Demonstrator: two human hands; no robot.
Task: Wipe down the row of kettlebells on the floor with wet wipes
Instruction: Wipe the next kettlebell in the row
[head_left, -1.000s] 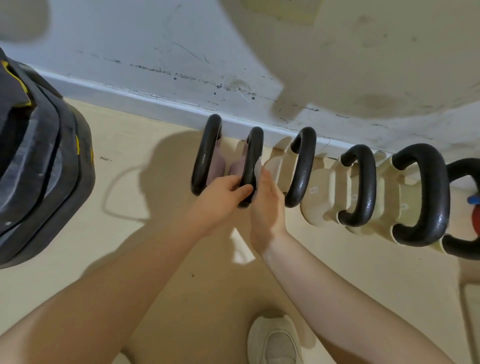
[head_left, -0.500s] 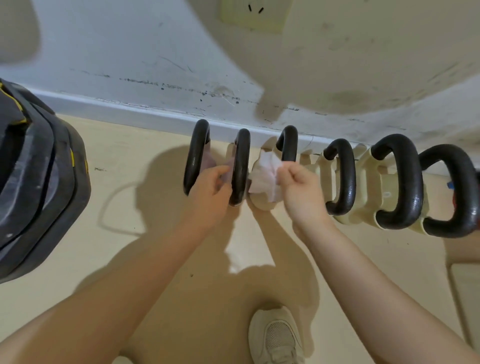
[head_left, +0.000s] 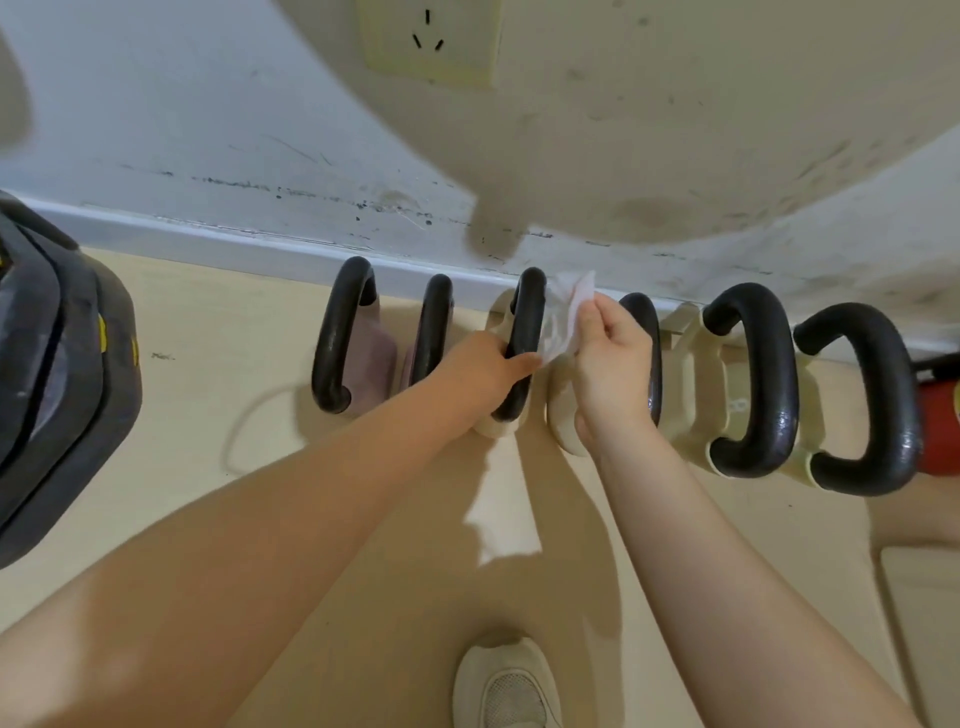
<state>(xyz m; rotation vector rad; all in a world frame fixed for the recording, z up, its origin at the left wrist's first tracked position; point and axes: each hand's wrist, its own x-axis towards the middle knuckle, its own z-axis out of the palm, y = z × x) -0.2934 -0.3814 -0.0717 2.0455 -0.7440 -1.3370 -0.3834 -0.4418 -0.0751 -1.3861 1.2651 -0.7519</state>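
Note:
Several kettlebells with black handles stand in a row on the floor along the wall. The two at the left (head_left: 343, 338) have pinkish bodies, the others are cream. My left hand (head_left: 488, 371) grips the black handle of the third kettlebell (head_left: 527, 317). My right hand (head_left: 610, 366) pinches a white wet wipe (head_left: 563, 317) just right of that handle, in front of the fourth kettlebell (head_left: 649, 332). The wipe's lower corner touches my left fingers. Two bigger kettlebells (head_left: 753, 384) stand further right.
A stack of black weight plates (head_left: 57, 374) lies at the left. A red object (head_left: 937, 410) sits behind the rightmost kettlebell. A wall socket (head_left: 428, 41) is above. My white shoe (head_left: 509, 686) is on the beige floor below. A beige mat edge (head_left: 924, 623) is at the right.
My left hand has shifted from the second kettlebell's handle to the third one's. My right hand has lifted the wipe up and to the right of that handle.

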